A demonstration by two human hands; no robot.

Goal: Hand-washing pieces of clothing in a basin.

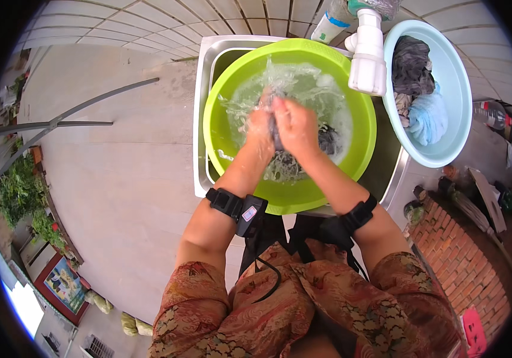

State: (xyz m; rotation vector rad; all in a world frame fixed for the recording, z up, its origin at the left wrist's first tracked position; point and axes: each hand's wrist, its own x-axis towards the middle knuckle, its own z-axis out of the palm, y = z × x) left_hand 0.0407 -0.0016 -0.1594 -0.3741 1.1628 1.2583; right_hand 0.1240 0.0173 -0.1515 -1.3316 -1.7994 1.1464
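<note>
My left hand [260, 121] and my right hand [297, 121] are close together over soapy water in a lime-green plastic basin [368, 121]. Both are closed around a dark grey wet cloth [276, 133], which shows as a strip between them. Motion blurs the fingers, and water splashes up around them. More of the dark fabric [327, 139] lies in the water beside my right wrist and below my hands. Whether it is the same piece I cannot tell. The basin rests in a stainless steel sink [203, 147].
A light blue basin [457, 112] at the right holds dark clothing [412, 62] and a light blue cloth [428, 117]. A white plastic pipe fitting [368, 58] juts over the green basin's upper right rim. Behind stands a tiled wall [238, 15]; a metal frame [81, 107] is at left.
</note>
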